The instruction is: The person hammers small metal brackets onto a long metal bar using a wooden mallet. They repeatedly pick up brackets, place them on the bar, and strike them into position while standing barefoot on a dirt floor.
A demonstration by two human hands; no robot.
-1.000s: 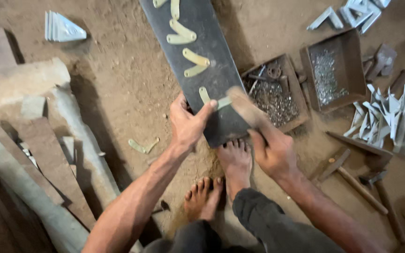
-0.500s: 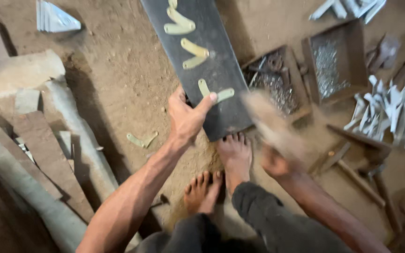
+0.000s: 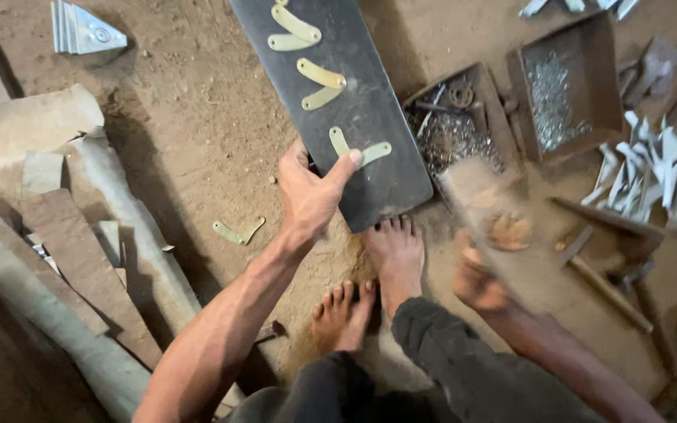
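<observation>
A long dark metal plate lies on the dirt floor with several curved yellowish metal strips riveted along it. My left hand grips the plate's near left edge, and its fingertip presses on the nearest pair of strips. My right hand is blurred with motion to the right of the plate's near end. It is closed on a blurred tool that looks like a hammer, raised off the plate. My bare feet rest just below the plate's near edge.
A loose pair of strips lies on the dirt to the left. Two open trays of small metal parts stand to the right of the plate, with pale metal offcuts beyond them. Long flat metal pieces are stacked at the left, and folded brackets sit at the top left.
My right hand, which had the tool down on the plate's near strips, has swung back to the right and away. My left hand has stayed on the plate edge.
</observation>
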